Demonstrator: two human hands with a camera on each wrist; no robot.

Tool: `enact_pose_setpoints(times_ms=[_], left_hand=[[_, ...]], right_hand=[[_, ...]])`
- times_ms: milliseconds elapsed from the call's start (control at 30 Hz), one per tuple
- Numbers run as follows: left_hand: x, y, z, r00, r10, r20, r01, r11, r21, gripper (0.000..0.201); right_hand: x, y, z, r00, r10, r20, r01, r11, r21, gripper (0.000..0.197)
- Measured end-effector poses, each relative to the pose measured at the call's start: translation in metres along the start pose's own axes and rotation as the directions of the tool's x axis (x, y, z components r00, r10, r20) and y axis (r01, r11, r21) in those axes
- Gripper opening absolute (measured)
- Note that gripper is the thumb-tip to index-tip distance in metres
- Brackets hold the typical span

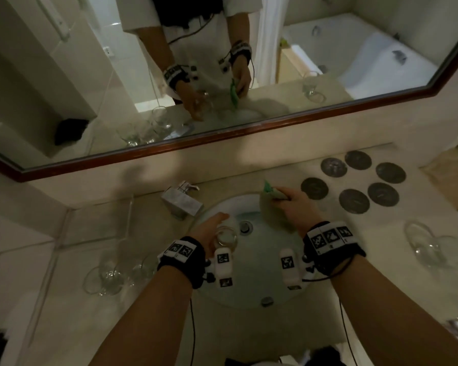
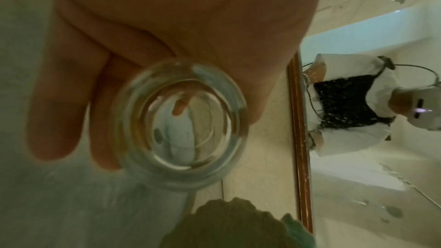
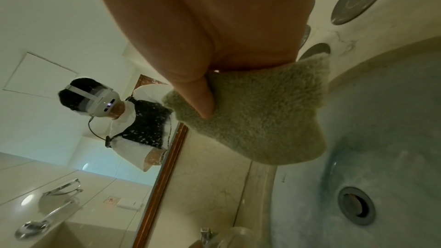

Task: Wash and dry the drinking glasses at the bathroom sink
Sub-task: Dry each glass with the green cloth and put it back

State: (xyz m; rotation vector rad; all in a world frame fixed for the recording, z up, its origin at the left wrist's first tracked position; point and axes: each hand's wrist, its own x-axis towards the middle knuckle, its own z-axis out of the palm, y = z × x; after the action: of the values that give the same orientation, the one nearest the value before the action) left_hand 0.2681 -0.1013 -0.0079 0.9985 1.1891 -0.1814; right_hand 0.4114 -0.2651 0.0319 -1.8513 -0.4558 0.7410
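My left hand (image 1: 210,232) grips a clear drinking glass (image 1: 225,236) over the left side of the round sink basin (image 1: 249,289). The left wrist view looks at the thick base of the glass (image 2: 181,125), with my fingers (image 2: 57,112) curled round its side. My right hand (image 1: 292,207) holds a pale green cloth (image 1: 271,207) above the basin's far right rim. In the right wrist view my thumb presses into the fluffy cloth (image 3: 262,112). Several stemmed glasses (image 1: 109,276) stand on the counter at the left, and another glass (image 1: 423,244) lies at the right.
A chrome tap (image 1: 181,199) sits behind the basin at the left. The drain (image 1: 245,227) is in the basin's middle. Several dark round coasters (image 1: 354,200) lie on the counter at the back right. A wood-framed mirror (image 1: 222,133) runs along the wall.
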Motion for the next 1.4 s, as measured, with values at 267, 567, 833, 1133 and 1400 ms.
enact_pose_setpoints(times_ms=[267, 567, 833, 1133, 1400], left_hand=[[0.003, -0.003, -0.005, 0.997, -0.045, 0.065, 0.049, 0.997, -0.058, 0.044], [-0.012, 0.01, 0.0, 0.996, 0.089, 0.019, -0.088, 0.995, -0.045, 0.061], [-0.019, 0.016, 0.003, 0.958, 0.283, -0.037, -0.277, 0.954, 0.114, 0.046], [-0.029, 0.023, 0.005, 0.932, 0.36, -0.046, -0.356, 0.931, 0.081, 0.044], [-0.046, 0.031, 0.016, 0.939, 0.344, -0.017, -0.343, 0.929, -0.138, 0.048]], right_hand=[[-0.001, 0.006, 0.009, 0.998, 0.062, -0.015, -0.062, 0.998, 0.007, 0.033], [0.008, 0.003, 0.025, 0.996, 0.086, -0.008, -0.086, 0.996, -0.015, 0.026], [0.006, -0.016, 0.037, 0.982, 0.116, 0.148, -0.122, 0.992, 0.033, 0.015], [0.0, -0.02, 0.03, 0.94, -0.066, 0.335, 0.093, 0.994, -0.064, 0.052], [0.004, -0.015, 0.05, 0.963, -0.165, 0.212, 0.217, 0.943, -0.251, 0.033]])
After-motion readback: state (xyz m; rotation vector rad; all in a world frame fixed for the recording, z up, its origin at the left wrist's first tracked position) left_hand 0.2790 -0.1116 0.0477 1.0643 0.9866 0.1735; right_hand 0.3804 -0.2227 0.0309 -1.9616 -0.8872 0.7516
